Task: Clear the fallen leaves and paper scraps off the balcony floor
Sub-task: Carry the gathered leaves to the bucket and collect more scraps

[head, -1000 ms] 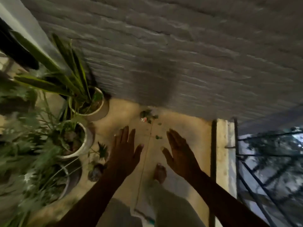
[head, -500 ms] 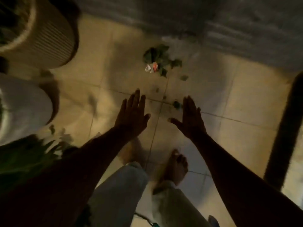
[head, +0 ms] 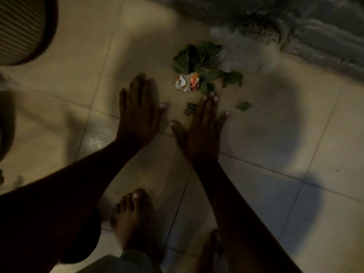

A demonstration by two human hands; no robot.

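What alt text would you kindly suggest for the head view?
A person's open left hand and right hand reach toward green leaves and a crumpled paper scrap on a dim tiled floor; a ribbed pot stands upper left.

The ribbed pot is cut off by the top and left edges. Below it, a pale pot is only a blur at the left edge. The right forearm hides most of the right foot. The print on the crumpled paper scrap is too blurred to read. Whether the right hand touches the leaves cannot be told.
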